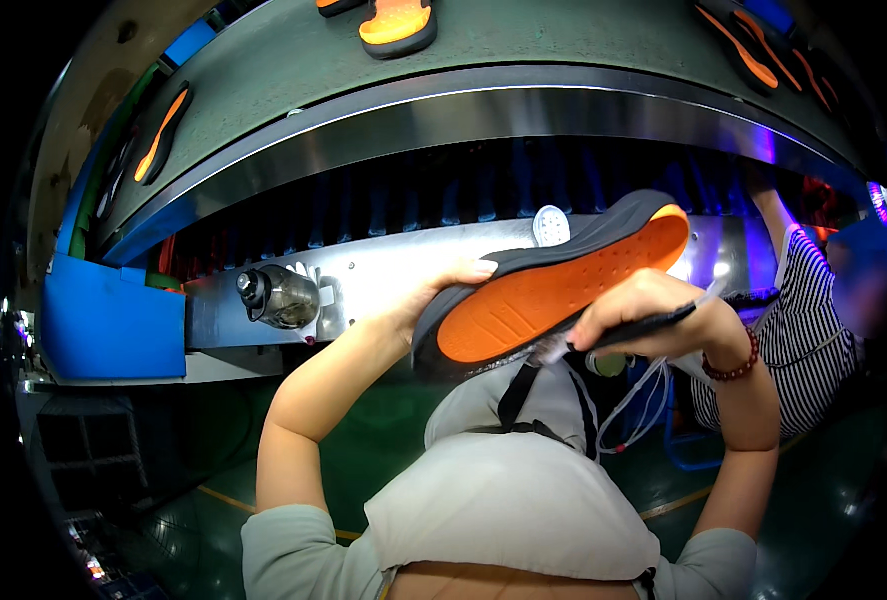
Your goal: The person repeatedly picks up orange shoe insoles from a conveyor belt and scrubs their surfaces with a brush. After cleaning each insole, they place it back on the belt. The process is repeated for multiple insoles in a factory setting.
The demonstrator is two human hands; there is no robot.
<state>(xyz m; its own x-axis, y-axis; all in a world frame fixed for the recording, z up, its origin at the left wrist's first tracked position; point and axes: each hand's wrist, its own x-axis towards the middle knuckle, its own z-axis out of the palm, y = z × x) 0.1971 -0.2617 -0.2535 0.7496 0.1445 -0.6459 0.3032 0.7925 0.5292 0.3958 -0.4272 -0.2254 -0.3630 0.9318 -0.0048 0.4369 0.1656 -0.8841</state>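
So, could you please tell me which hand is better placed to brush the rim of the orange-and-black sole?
Probably the right hand: it has the black-handled brush in its grip, bristles at the sole's lower edge. The left hand is occupied holding the sole up.

No package, sign or screen shows in this view. The one thing that may count as a label is a small round white disc point(552, 226) with faint grey markings, set on the steel panel point(384, 270) below the conveyor edge. It sits just behind the upper rim of the orange-and-grey shoe sole point(554, 290); whether it is a sticker or a dial face cannot be told.
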